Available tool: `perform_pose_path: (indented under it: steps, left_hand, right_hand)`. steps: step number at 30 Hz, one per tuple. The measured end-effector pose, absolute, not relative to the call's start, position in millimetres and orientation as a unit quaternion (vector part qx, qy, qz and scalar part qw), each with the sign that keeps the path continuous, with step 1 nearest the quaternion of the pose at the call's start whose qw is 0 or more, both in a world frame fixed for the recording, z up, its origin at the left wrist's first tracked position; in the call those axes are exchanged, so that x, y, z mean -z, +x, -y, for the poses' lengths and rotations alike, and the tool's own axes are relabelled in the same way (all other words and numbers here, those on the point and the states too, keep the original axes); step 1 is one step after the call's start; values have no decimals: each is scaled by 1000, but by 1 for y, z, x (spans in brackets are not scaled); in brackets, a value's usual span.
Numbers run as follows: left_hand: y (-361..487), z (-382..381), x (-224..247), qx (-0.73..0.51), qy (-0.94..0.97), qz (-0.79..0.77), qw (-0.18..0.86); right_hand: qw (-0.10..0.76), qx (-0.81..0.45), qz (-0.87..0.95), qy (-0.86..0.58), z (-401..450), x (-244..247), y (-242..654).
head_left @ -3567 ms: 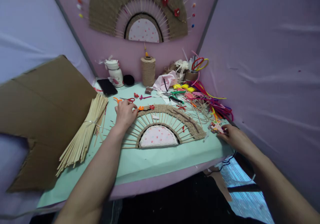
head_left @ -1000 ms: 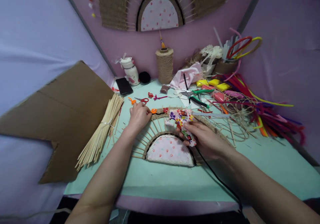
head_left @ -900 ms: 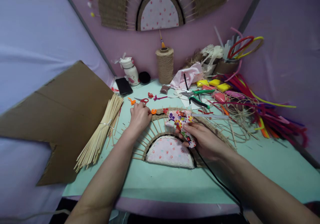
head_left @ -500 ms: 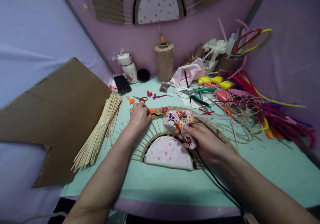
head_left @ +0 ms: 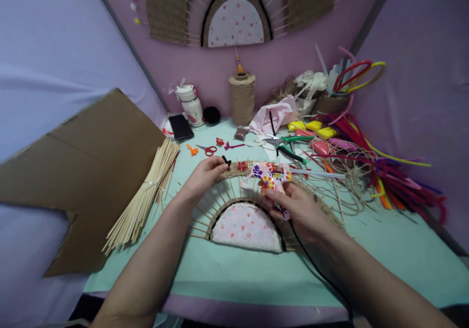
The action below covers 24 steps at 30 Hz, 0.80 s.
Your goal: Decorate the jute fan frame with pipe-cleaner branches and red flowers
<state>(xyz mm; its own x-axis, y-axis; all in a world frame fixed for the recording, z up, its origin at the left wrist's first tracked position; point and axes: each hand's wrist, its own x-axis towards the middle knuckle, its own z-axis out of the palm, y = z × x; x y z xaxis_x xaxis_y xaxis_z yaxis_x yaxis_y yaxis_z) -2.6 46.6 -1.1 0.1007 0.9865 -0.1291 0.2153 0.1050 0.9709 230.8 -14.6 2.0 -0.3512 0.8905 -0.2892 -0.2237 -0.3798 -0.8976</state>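
My left hand [head_left: 204, 175] pinches a short black piece, like a bent pipe cleaner [head_left: 226, 161], at the upper edge of a woven half-round fan [head_left: 234, 171]. In my right hand [head_left: 289, 198] is a flower-patterned hot glue gun [head_left: 269, 176], a long clear glue stick [head_left: 318, 174] sticking out of its back. Its nozzle points left, over the fan. A red pipe-cleaner flower [head_left: 241, 166] sits on the woven band between my hands. Thin sticks radiate from the fan's dotted half-round centre [head_left: 246, 226].
A bundle of sticks [head_left: 142, 196] and cardboard [head_left: 91, 181] lie left. Behind are small scissors [head_left: 208, 150], an orange piece [head_left: 191, 149], a bottle [head_left: 190, 106] and a twine spool [head_left: 242, 98]. Green-handled pliers [head_left: 293, 147] and pipe cleaners [head_left: 399, 181] lie right.
My left hand has shifted slightly right and now holds up the black piece. The orange flower beside it no longer shows. The glue gun has moved slightly right. The view has tilted up a little.
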Motion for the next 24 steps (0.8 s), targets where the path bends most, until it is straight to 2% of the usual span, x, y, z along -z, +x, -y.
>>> perform_pose_path:
  steps: [3, 7, 14, 24]
  left_hand:
    - [5, -38, -6, -390, 437, -472, 659]
    - [10, -31, -12, -376, 345, -414, 754]
    - [8, -32, -5, -387, 289, -369, 794]
    - [8, -32, -2, -380, 279, -374, 799]
  right_hand:
    - [392, -697, 435, -414, 18, -9, 230]
    - [385, -656, 484, -432, 22, -9, 227]
    - [341, -545, 583, -497, 24, -9, 226]
    - [322, -497, 619, -516, 24, -15, 223]
